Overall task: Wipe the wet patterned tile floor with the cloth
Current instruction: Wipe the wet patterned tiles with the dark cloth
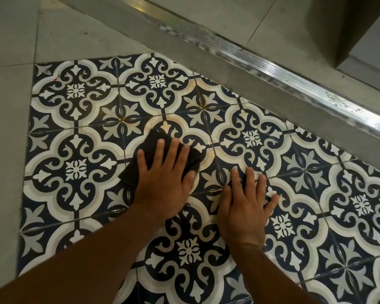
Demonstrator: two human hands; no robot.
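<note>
A dark cloth (154, 141) lies folded on the blue-and-white patterned tile floor (75, 132), near the middle of the view. My left hand (162, 178) presses flat on top of the cloth, fingers spread, covering its lower half. My right hand (244, 205) rests palm down on the bare tiles just to the right of the cloth, fingers apart, holding nothing. Thin wet streaks glisten along the grout lines near both hands and around the cloth.
Plain grey tiles (7, 106) border the patterned floor on the left and at the back. A ribbed metal threshold strip (272, 69) runs diagonally across the upper right, with a grey door frame (347, 29) beyond it.
</note>
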